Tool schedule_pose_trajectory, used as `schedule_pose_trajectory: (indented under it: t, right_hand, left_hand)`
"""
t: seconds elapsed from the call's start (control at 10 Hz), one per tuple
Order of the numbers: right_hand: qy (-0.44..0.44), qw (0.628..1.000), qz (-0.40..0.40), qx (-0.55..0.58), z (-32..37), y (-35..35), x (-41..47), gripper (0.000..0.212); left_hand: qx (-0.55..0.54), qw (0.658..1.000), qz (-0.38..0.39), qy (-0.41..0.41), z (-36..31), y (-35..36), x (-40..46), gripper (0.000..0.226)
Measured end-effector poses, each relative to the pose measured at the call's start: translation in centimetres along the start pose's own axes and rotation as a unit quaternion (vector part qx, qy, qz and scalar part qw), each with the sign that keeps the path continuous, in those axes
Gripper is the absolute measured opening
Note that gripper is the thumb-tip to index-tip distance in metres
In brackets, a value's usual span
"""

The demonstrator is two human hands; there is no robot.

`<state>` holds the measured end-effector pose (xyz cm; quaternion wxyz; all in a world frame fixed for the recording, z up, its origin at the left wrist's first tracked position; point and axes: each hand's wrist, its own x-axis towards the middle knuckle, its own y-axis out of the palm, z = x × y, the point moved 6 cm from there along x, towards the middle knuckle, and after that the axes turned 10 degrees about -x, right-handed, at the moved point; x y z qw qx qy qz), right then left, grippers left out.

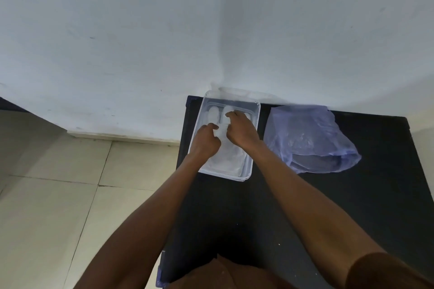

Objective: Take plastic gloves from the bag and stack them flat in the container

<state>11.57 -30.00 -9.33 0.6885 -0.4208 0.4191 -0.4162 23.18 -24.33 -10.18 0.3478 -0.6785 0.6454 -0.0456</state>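
Observation:
A clear rectangular plastic container (254, 138) sits on the black table near its far left corner. Thin translucent plastic gloves (229, 158) lie flat inside it, with pale fingertips pointing at the far wall. Both my hands are inside the container on top of the gloves. My left hand (207, 141) has its fingers curled and pinches glove plastic near the middle. My right hand (242, 128) reaches further in and pinches the top glove by its fingers. The pale purple plastic bag (307, 138) lies crumpled to the right of the container, its mouth facing me.
The black table (352, 206) stands against a white wall (211, 30). Its left edge runs just beside the container, with beige floor tiles (58, 195) below. A second clear lid or tray edge (237, 91) shows behind the container.

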Motion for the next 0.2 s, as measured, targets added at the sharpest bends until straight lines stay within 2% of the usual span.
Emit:
schedule_pose_trajectory:
  t: [0.2]
  right_hand:
    - [0.020,0.992,-0.105,0.074,-1.3,-3.7,-4.3,0.040]
  left_hand:
    - [-0.105,0.992,-0.044,0.049,-3.1,-1.3,-2.1,0.032]
